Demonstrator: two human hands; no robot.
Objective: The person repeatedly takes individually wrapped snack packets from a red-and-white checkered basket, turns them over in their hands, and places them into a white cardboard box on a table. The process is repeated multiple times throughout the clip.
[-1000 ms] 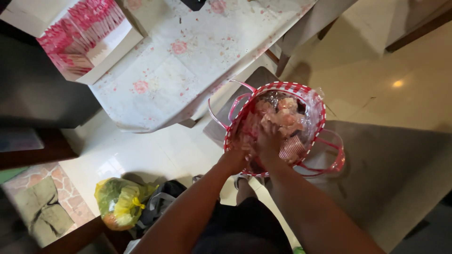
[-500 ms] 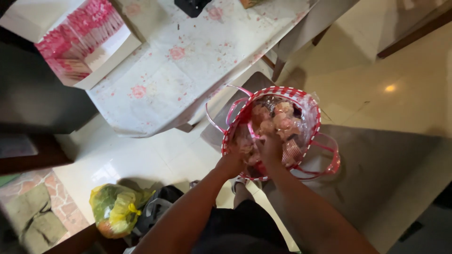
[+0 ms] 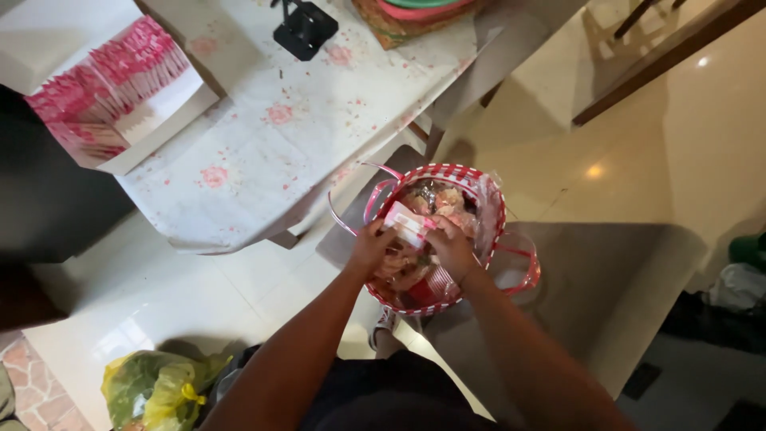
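Observation:
A red-and-white woven basket (image 3: 477,179) with pink handles stands on a chair seat, filled with several small pink wrapped packets. Above its left rim, my left hand (image 3: 369,244) and my right hand (image 3: 451,247) together hold one small pink-and-white packet (image 3: 404,223) lifted out of the pile. My left hand grips its left end, my right hand its right end. Both forearms reach in from the bottom of the view.
A table with a floral cloth (image 3: 263,152) stands to the left of the basket. On it sit an open white box of pink packets (image 3: 104,92), a small black stand (image 3: 303,30) and a woven tray (image 3: 407,16). A yellow plastic bag (image 3: 155,391) lies on the tiled floor.
My hands were down among the packets inside the basket; now they have come up to its left rim holding one packet. The camera view has shifted right and up the table.

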